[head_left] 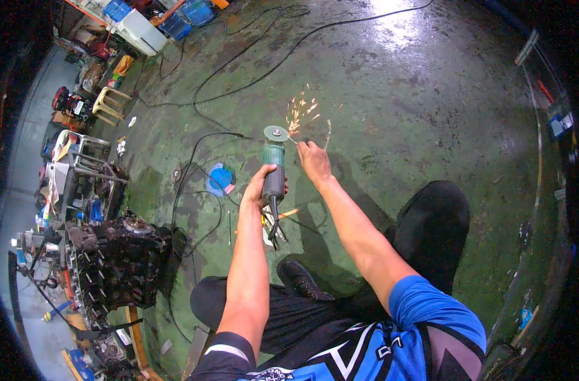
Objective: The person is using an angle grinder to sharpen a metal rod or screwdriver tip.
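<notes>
My left hand (261, 185) is wrapped round the body of a green and black angle grinder (274, 166), its disc (276, 133) at the far end. In my right hand (313, 160), just right of the disc, a thin metal piece (293, 140) is pinched, its tip at the disc's edge. Orange sparks (300, 113) fly up and away from that contact. A thin, pale, crooked strip (329, 134) shows beyond my right hand; whether it belongs to the held piece I cannot tell. The grinder's cord (275, 213) hangs toward me.
A blue cloth or bag (220, 180) lies on the green floor (378, 120), left of the grinder. Black cables (197, 95) loop across the floor. A dirty engine block (115, 267) stands at left, near plastic chairs (110, 105). Several slim tools (267, 223) lie beneath my left forearm.
</notes>
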### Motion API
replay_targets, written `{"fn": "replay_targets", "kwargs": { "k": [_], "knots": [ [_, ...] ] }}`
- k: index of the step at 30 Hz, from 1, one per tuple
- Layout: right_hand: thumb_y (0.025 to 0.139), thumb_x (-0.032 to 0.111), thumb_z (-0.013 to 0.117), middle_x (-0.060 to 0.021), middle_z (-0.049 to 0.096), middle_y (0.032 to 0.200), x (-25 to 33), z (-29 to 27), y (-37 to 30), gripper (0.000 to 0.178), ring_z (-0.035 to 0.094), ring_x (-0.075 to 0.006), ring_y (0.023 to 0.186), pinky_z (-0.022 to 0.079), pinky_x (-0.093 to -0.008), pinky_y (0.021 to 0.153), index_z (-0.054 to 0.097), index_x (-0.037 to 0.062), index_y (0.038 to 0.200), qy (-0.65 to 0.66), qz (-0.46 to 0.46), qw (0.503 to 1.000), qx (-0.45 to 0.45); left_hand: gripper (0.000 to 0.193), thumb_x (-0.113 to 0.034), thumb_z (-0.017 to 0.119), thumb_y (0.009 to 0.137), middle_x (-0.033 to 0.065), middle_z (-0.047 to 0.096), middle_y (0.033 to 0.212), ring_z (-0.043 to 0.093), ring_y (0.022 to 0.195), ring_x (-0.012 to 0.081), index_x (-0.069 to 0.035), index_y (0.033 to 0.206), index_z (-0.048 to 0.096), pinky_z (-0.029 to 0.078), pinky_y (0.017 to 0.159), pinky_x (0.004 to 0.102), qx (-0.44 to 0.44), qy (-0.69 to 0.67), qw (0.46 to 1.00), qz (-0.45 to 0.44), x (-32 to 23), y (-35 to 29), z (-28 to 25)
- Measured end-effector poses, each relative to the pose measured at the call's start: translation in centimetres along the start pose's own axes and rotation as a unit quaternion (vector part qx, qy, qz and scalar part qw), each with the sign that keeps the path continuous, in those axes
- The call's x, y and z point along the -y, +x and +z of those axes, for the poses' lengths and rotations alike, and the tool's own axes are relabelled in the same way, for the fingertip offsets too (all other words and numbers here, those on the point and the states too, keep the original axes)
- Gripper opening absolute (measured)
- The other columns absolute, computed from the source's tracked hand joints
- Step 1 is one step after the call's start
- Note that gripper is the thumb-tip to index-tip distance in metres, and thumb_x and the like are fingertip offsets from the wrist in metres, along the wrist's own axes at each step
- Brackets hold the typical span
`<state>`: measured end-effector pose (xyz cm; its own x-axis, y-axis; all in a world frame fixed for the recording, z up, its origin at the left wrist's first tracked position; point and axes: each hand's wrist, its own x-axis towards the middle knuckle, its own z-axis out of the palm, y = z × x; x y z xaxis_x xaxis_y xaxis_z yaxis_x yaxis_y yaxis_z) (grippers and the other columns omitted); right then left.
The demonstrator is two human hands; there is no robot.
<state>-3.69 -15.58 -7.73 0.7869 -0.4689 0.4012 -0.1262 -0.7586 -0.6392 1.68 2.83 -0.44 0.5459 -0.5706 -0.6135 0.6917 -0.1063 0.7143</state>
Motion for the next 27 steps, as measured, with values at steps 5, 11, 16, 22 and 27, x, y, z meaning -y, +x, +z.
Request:
{"fn": "replay_targets", "kwargs": {
  "k": [5,11,16,22,27],
  "knots": [
    [0.094,0.015,0.053,-0.0177,0.06,0.089,0.4,-0.4,-0.1,0.016,0.067,-0.0383,0.076,0.056,-0.0482,0.064,0.062,0.0083,0.104,-0.009,0.0,1.0,0.007,0.047,-0.037,0.066,0.086,0.0159,0.067,0.084,0.068,0.063,0.0271,0.004,0.107,0.056,0.06,0.059,0.0383,0.019,-0.016,1.0,-0.005,-0.3,-0.3,-0.2],
    [0.094,0.015,0.054,-0.016,0.059,0.089,0.6,-0.5,-0.5,0.02,0.067,-0.0361,0.076,0.055,-0.0462,0.064,0.064,0.0084,0.11,-0.006,-0.013,1.0,-0.01,0.049,-0.037,0.066,0.086,0.0163,0.067,0.085,0.068,0.064,0.027,0.004,0.109,0.056,0.06,0.059,0.0379,0.013,-0.012,1.0,0.001,-0.3,-0.4,-0.5],
    [0.098,0.022,0.057,-0.0143,0.061,0.087,0.1,0.0,-0.5,0.02,0.066,-0.036,0.072,0.054,-0.0467,0.062,0.068,0.0118,0.111,-0.007,-0.01,0.999,-0.042,0.05,-0.038,0.066,0.086,0.0168,0.067,0.086,0.068,0.064,0.0271,0.005,0.11,0.055,0.06,0.06,0.0378,0.018,-0.013,1.0,-0.002,-0.2,-0.1,-0.2],
    [0.096,0.017,0.055,-0.0145,0.059,0.089,0.7,-0.2,-0.5,0.02,0.067,-0.0352,0.075,0.056,-0.0454,0.064,0.065,0.0091,0.111,-0.011,-0.02,1.0,-0.021,0.048,-0.044,0.066,0.084,0.0102,0.07,0.082,0.066,0.06,0.0224,-0.002,0.106,0.064,0.053,0.052,0.0346,-0.012,-0.002,1.0,0.0,0.0,0.0,-0.4],
    [0.098,0.021,0.053,-0.016,0.062,0.092,0.8,-0.4,-0.2,0.019,0.067,-0.0372,0.077,0.056,-0.0487,0.065,0.065,0.008,0.103,0.012,0.0,1.0,-0.006,0.047,-0.041,0.068,0.084,0.0118,0.07,0.084,0.067,0.062,0.0234,0.0,0.107,0.063,0.056,0.057,0.0353,0.0,-0.013,1.0,-0.006,-0.1,0.0,-0.5]
  ]
}}
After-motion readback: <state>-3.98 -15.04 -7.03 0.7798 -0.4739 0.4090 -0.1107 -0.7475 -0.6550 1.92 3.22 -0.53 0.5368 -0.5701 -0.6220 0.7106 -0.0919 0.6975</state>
